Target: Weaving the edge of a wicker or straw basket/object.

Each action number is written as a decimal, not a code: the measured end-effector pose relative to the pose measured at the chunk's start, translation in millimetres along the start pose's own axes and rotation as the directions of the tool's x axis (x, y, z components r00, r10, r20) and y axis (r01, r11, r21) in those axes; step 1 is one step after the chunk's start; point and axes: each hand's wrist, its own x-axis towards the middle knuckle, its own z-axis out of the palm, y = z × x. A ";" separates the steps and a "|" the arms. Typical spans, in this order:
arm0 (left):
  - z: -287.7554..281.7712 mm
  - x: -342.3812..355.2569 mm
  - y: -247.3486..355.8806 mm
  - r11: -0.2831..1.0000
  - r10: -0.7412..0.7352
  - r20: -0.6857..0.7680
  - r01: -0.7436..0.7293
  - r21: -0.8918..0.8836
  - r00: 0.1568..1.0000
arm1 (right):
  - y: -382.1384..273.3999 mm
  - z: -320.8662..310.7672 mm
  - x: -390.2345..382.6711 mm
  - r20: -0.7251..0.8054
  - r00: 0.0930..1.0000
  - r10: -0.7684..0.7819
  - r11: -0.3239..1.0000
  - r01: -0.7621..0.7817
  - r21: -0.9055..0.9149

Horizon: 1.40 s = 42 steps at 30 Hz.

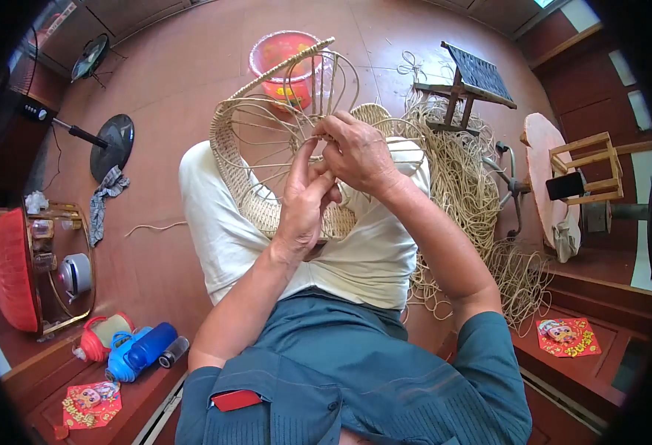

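Note:
A half-woven piece of pale natural cord (255, 211), with a braided rim and bare curved ribs, rests across my lap between my white-trousered knees. My left hand (303, 204) is at its middle, fingers closed in a pinch near the ribs, index finger pointing up toward my right hand. My right hand (352, 148) sits just above and right of it, fingers curled together on a thin strand among the ribs. The exact spot they grip is partly hidden by the fingers.
Loose cord (463, 196) lies heaped at my right, near a folding stool (478, 74) and round pink board (541, 163). A red bucket (270, 52) stands ahead. A fan stand (110, 148) is at left, above a tray (81, 230); blue bottles (140, 348) lie lower left.

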 end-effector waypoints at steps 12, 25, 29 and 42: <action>0.1 39.8 -21.6 0.723 0.050 0.129 0.053 -0.689 0.990 | -0.2 -13.2 16.0 0.024 0.999 -0.044 0.986 0.039 0.163; 4.3 44.9 -27.3 0.719 -0.205 -0.070 0.101 -0.688 0.976 | 7.2 -1.0 -9.6 -0.037 0.998 -0.045 0.961 0.054 0.271; -2.9 46.9 -26.5 0.707 -0.231 -0.098 0.097 -0.700 0.968 | 1.1 -6.0 -6.7 -0.044 0.997 -0.063 0.958 0.073 0.278; -27.2 58.9 -35.4 0.681 -0.199 -0.002 0.137 -0.719 0.980 | 11.4 4.6 -6.7 -0.028 0.994 -0.107 0.952 0.111 0.286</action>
